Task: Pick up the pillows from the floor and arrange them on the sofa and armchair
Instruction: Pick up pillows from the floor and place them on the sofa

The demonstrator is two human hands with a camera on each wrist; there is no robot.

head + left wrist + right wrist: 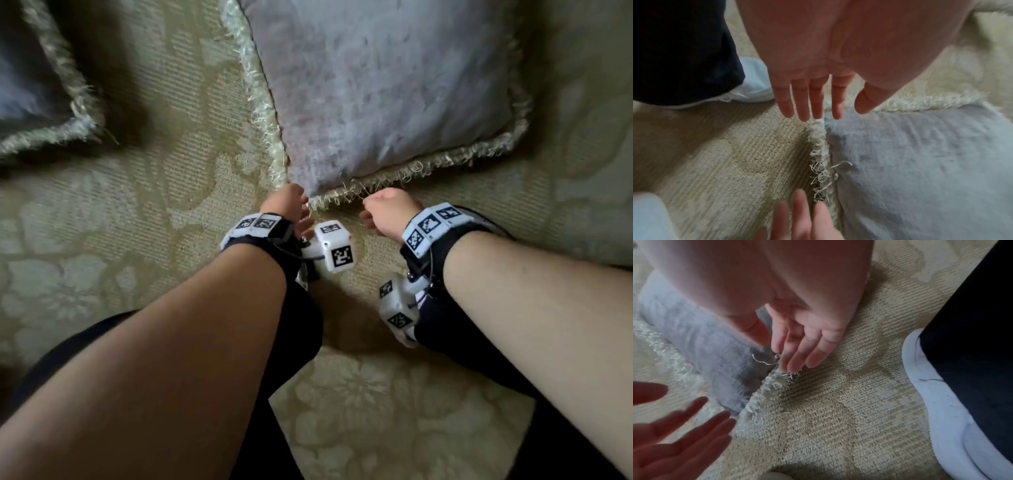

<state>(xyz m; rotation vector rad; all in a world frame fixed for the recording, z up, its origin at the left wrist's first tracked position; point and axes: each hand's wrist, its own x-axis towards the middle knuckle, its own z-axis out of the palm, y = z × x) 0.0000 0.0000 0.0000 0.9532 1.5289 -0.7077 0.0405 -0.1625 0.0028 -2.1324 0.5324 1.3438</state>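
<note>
Pillow [383,85]: grey, cream-fringed, lying flat on the patterned carpet [154,212].
Left hand [286,202]: fingers straight and spread, tips at the pillow's near corner fringe, holding nothing.
Right hand [390,209]: fingers relaxed, tips touching the near-edge fringe, nothing held.
Second pillow [37,78]: on the carpet, well apart to the left.

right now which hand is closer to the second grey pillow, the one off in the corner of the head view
Left. The left hand is at the near corner of the middle pillow, on the side facing the second pillow. The right hand is farther along that pillow's near fringe.
</note>
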